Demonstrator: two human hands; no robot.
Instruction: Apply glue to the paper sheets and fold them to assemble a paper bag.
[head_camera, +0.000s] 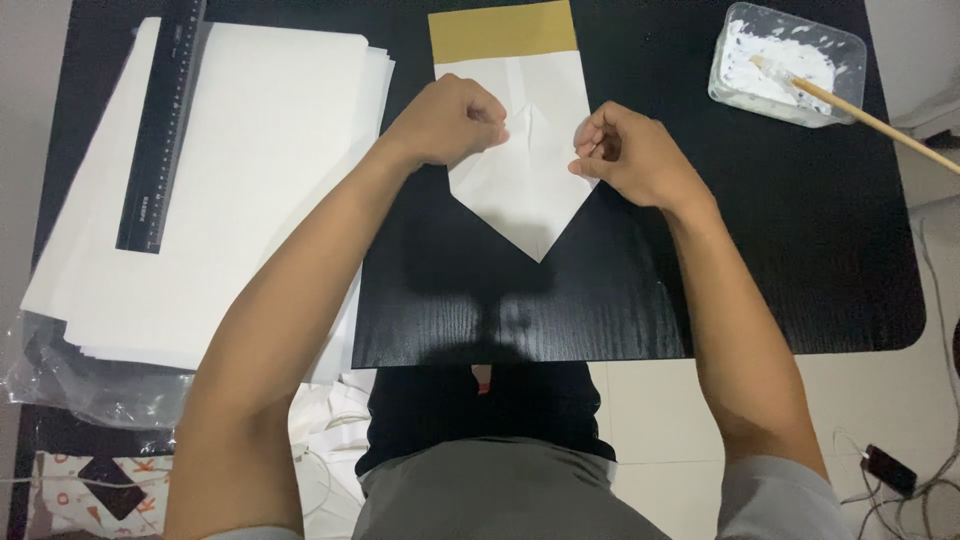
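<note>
A: Where was the folded paper (520, 190) at that moment?

B: It lay flat on the black bench (640, 300), a little toward twelve o'clock from the middle. Its near end was folded to a point aimed at six o'clock, and a gold-brown band ran across its far end.

A: And the hands?

B: The left hand (450, 120) sat at the paper's nine o'clock edge, its grip curled together and pressing the fold with the knuckles up. The right hand (625, 155) was at the three o'clock edge, its fingers pinched together on the paper's side.

A: What else lay about?

B: A stack of white sheets (250, 190) lay at nine o'clock, with a black ruler (160, 130) resting on it lengthwise. At about two o'clock stood a clear tub of white paste (785, 65), well apart from the hands, with a wooden stick (870, 118) leaning out of it toward three o'clock.
</note>
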